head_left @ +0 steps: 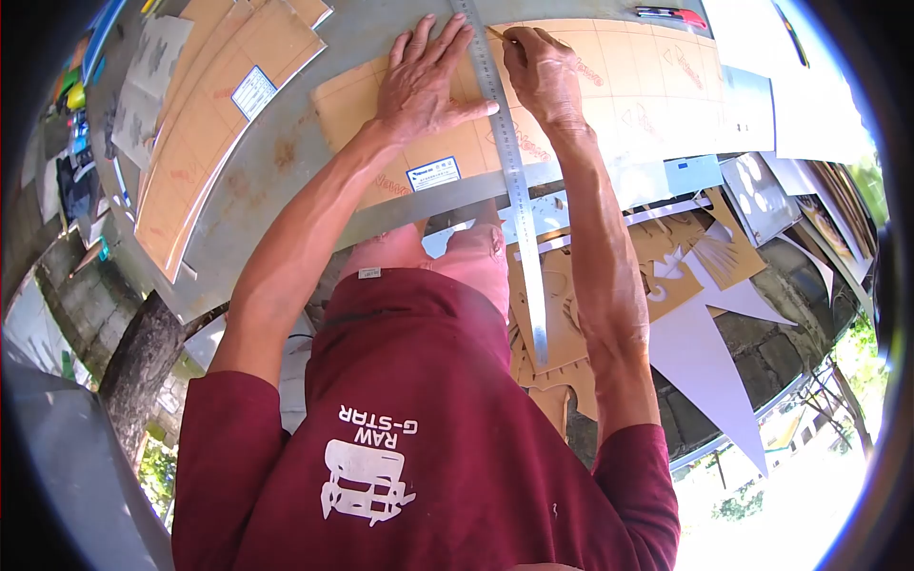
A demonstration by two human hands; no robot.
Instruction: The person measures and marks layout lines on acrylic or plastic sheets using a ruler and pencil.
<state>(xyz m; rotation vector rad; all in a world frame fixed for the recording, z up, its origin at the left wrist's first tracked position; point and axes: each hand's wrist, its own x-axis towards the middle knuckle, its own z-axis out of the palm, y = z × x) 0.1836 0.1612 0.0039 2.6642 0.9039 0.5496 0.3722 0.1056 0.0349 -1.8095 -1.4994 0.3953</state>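
A long metal ruler (514, 157) lies across a brown paper-covered sheet (609, 105) and reaches over the table's near edge. My left hand (428, 81) is spread flat on the sheet, its thumb on the ruler and its fingertips beside the ruler's left edge. Just right of the ruler, my right hand (545, 71) is closed around a thin yellowish pencil-like tool (496, 34), whose tip is by the ruler's edge. Pencil lines and red print mark the sheet. A blue-and-white label (433, 174) is stuck near its lower edge.
More brown sheets (214, 105) are stacked on the table (276, 152) at the left. A red cutter knife (672, 15) lies beyond the sheet at the upper right. Cut brown pieces (657, 266) and pointed white offcuts (705, 366) sit below the table edge.
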